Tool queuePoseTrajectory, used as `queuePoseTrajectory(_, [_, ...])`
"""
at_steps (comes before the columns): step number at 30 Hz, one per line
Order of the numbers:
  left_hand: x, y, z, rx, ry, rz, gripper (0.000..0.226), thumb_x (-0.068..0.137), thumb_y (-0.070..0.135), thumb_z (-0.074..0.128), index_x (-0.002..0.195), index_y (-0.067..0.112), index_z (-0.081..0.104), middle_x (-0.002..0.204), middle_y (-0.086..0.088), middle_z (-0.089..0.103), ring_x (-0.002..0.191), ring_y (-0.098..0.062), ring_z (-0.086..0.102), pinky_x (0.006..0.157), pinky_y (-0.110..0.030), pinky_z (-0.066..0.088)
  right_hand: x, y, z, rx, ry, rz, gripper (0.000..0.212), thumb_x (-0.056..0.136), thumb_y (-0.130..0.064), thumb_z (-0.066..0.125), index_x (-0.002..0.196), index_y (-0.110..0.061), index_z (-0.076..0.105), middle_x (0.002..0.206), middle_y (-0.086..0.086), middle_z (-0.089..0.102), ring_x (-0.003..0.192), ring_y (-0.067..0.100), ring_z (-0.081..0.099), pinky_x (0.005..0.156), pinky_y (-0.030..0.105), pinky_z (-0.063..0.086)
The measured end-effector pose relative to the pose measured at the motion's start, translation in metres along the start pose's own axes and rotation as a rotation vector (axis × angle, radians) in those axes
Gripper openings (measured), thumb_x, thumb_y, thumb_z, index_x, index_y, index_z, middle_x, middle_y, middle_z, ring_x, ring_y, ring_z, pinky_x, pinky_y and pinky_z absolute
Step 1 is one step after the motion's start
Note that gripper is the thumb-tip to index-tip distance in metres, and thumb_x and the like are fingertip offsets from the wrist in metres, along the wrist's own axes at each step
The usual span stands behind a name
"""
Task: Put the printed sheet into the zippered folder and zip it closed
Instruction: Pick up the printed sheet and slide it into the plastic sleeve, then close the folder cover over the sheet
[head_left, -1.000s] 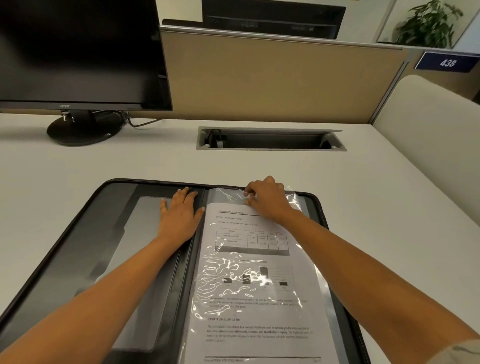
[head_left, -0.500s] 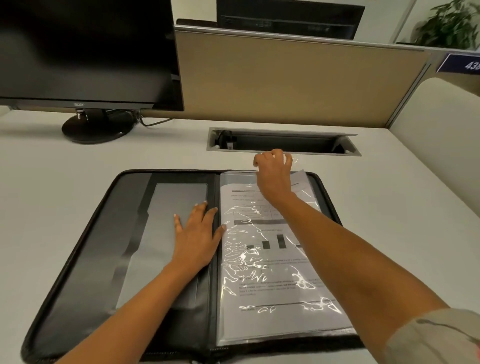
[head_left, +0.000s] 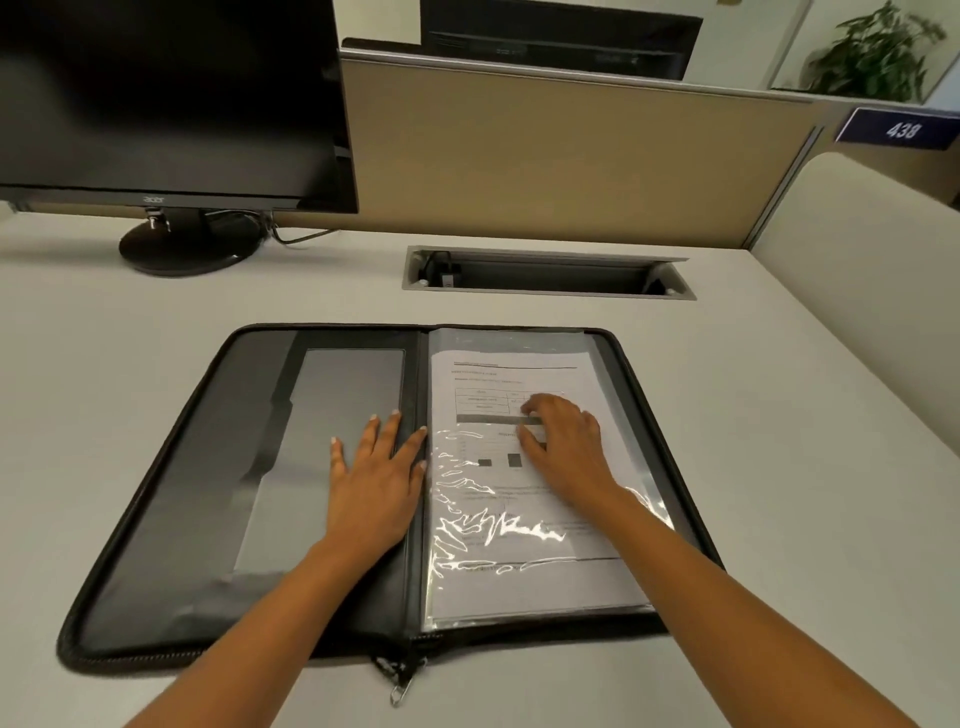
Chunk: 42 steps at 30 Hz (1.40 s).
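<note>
A black zippered folder (head_left: 176, 519) lies spread wide on the white desk. The printed sheet (head_left: 498, 551) sits inside a clear plastic sleeve on the folder's right half. My left hand (head_left: 376, 478) rests flat, fingers spread, on the left half beside the spine. My right hand (head_left: 566, 441) lies palm down on the sleeve over the sheet's upper middle, holding nothing. The zipper pull (head_left: 399, 688) hangs off the folder's near edge at the spine.
A black monitor (head_left: 171, 98) on a round stand (head_left: 189, 244) is at the back left. A recessed cable tray (head_left: 545, 273) lies behind the folder. A tan partition (head_left: 571, 156) closes the back, a cream panel (head_left: 872, 249) the right.
My right hand slid back from the sleeve's top edge to the middle of the sheet. My left hand stayed flat by the spine. The view pulled back, showing the whole folder.
</note>
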<state>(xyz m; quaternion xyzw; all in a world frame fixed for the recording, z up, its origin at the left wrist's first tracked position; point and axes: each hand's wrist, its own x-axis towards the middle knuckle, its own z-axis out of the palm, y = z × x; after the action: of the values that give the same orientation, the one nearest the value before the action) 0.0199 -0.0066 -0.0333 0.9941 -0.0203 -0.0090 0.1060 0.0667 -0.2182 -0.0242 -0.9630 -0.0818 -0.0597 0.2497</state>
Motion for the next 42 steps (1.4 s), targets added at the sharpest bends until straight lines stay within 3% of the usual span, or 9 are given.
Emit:
queuePoseTrajectory(3, [0.0,0.001,0.0,0.01,0.018,0.008,0.047,0.098,0.039,0.023,0.145,0.032,0.018,0.157,0.002,0.006,0.145,-0.019,0.001,0.114,-0.053,0.003,-0.019,0.007,-0.006,-0.039,-0.065,0.021,0.047,0.088,-0.046,0.036,0.126,-0.02,0.046,0.14,0.0,0.043,0.132,0.018,0.035,0.112,0.048,0.016])
queuePoseTrajectory(9, [0.008,-0.002,0.0,0.033,0.009,0.029,0.047,0.099,0.038,0.022,0.145,0.031,0.017,0.157,0.001,0.006,0.145,-0.02,0.002,0.114,-0.054,0.004,-0.061,0.012,-0.021,-0.055,-0.068,0.059,0.071,0.072,-0.07,0.026,0.124,-0.025,0.043,0.137,-0.006,0.042,0.131,0.014,0.035,0.112,0.05,0.012])
queuePoseTrajectory(13, [0.019,-0.004,-0.004,0.042,-0.012,0.046,0.047,0.099,0.036,0.022,0.145,0.031,0.017,0.157,0.001,0.006,0.145,-0.021,0.001,0.114,-0.056,0.004,-0.085,0.016,-0.027,-0.155,-0.147,0.074,0.105,0.052,-0.092,0.005,0.136,-0.035,0.031,0.152,-0.011,0.022,0.142,0.012,0.013,0.113,0.056,-0.001])
queuePoseTrajectory(15, [0.023,-0.006,-0.006,0.049,-0.033,0.057,0.046,0.099,0.036,0.022,0.145,0.031,0.017,0.157,0.0,0.005,0.145,-0.021,0.0,0.113,-0.057,0.003,-0.093,0.019,-0.026,-0.186,-0.163,0.085,0.112,0.047,-0.093,-0.007,0.14,-0.038,0.023,0.154,-0.013,0.014,0.144,0.011,0.006,0.112,0.057,-0.003])
queuePoseTrajectory(25, [0.001,-0.03,-0.016,-0.1,0.051,-0.074,0.057,0.096,0.041,0.034,0.145,0.017,0.02,0.156,-0.007,0.011,0.145,-0.024,0.004,0.114,-0.053,0.004,-0.095,0.024,-0.019,-0.222,-0.135,0.105,0.103,0.052,-0.092,-0.006,0.14,-0.045,0.017,0.155,-0.015,0.009,0.144,0.011,-0.001,0.111,0.062,-0.002])
queuePoseTrajectory(28, [-0.015,-0.053,-0.019,-0.092,0.087,-0.165,0.059,0.094,0.045,0.036,0.143,0.014,0.025,0.155,-0.01,0.013,0.144,-0.025,0.005,0.112,-0.057,0.003,-0.095,0.025,-0.017,-0.266,-0.076,0.14,0.09,0.059,-0.088,0.006,0.137,-0.046,0.023,0.155,-0.008,0.013,0.144,0.016,0.0,0.11,0.062,-0.001])
queuePoseTrajectory(32, [-0.032,-0.085,-0.025,-0.114,0.107,-0.323,0.063,0.092,0.049,0.037,0.143,0.012,0.026,0.155,-0.013,0.012,0.144,-0.027,0.001,0.111,-0.06,-0.001,-0.1,0.021,-0.019,-0.295,0.016,0.157,0.09,0.062,-0.084,0.009,0.134,-0.037,0.035,0.15,-0.005,0.027,0.143,0.018,0.01,0.111,0.06,0.002])
queuePoseTrajectory(37, [-0.049,-0.125,-0.036,-0.095,0.102,-0.515,0.068,0.09,0.052,0.039,0.141,0.008,0.028,0.152,-0.019,0.017,0.142,-0.032,0.007,0.11,-0.062,0.003,-0.108,0.022,-0.024,-0.28,0.089,0.287,0.059,0.087,-0.062,0.037,0.134,-0.026,0.04,0.148,0.002,0.032,0.142,0.023,0.016,0.11,0.061,0.007])
queuePoseTrajectory(42, [-0.06,-0.14,-0.044,-0.202,0.089,-0.664,0.069,0.088,0.051,0.046,0.14,0.008,0.03,0.145,-0.021,0.03,0.137,-0.037,0.022,0.11,-0.06,0.008,-0.12,0.029,-0.031,-0.251,0.091,0.462,0.06,0.086,-0.06,0.039,0.135,-0.024,0.038,0.15,0.011,0.026,0.141,0.029,0.016,0.11,0.059,0.013])
